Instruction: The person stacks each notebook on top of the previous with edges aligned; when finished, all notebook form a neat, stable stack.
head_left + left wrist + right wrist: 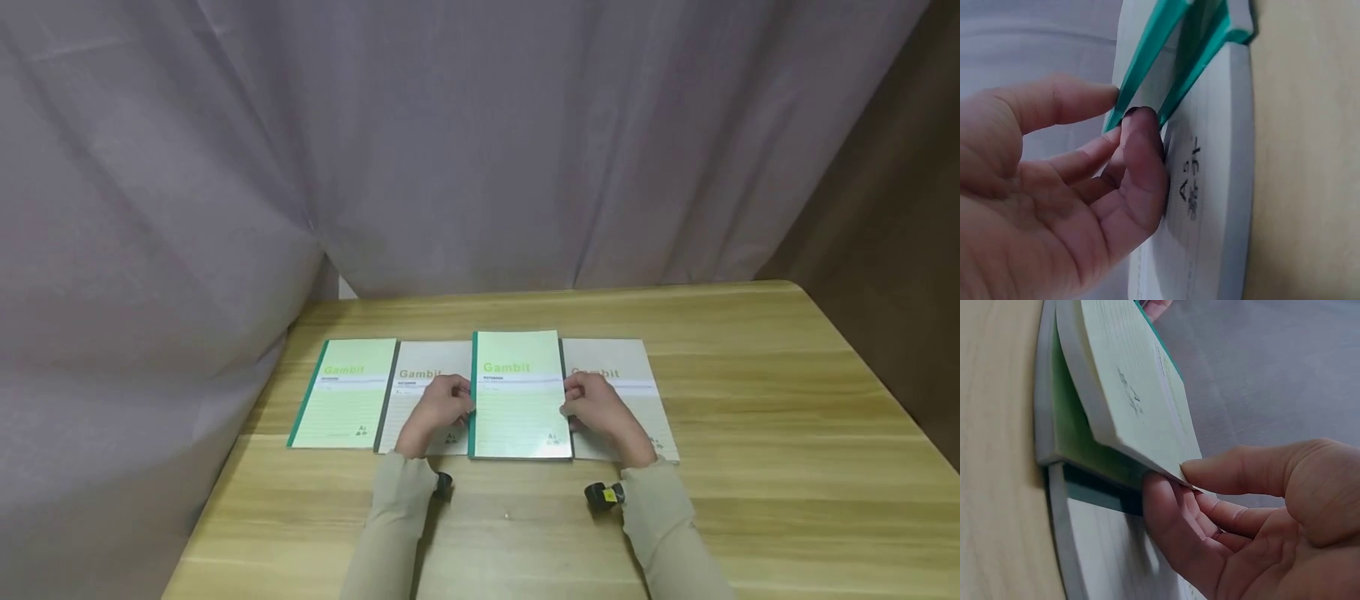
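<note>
Between my two hands, a green notebook [517,408] with a darker green spine is held above the table by its side edges. My left hand [442,407] pinches its spine edge, thumb on top and fingertips beneath. My right hand [600,408] pinches the opposite edge the same way. In the right wrist view a second green notebook [1075,415] lies right under the held one, with a gap between them. A white notebook [420,417] lies under my left hand, and another white notebook [637,400] lies under my right.
At the left end of the row lies one more green notebook [345,408]. All rest on a wood-grain table [787,433]. A grey curtain [465,150] hangs behind the table and along its left side. Black wrist devices [600,497] show at both sleeves.
</note>
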